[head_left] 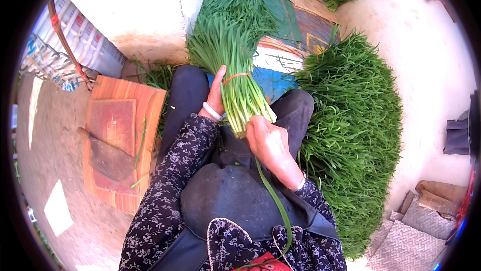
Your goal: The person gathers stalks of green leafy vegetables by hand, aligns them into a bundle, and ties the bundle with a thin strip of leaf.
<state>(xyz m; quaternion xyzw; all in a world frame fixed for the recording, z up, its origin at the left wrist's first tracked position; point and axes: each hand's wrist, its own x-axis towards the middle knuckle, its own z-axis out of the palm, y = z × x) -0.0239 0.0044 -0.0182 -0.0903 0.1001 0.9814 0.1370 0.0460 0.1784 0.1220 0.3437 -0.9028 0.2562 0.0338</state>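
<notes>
A thick bunch of green chives (pixel 228 45) with pale cut stems lies across my lap, bound by an orange band. My left hand (pixel 216 93) wraps its left side near the band, its thumb along the stems. At the pale stem ends, my right hand (pixel 270 146) is closed with its fingers pinched together on a chive. A long green chive leaf (pixel 274 196) trails from under this hand down over my apron. The right fingertips are partly hidden.
Loose chives (pixel 355 136) form a big heap at right. More tied bunches (pixel 233 0) lie ahead on sheets. At left a knife (pixel 112 158) rests on a wooden board (pixel 150 115), near a white crate (pixel 90 40). Flattened woven sacks (pixel 408 241) lie lower right.
</notes>
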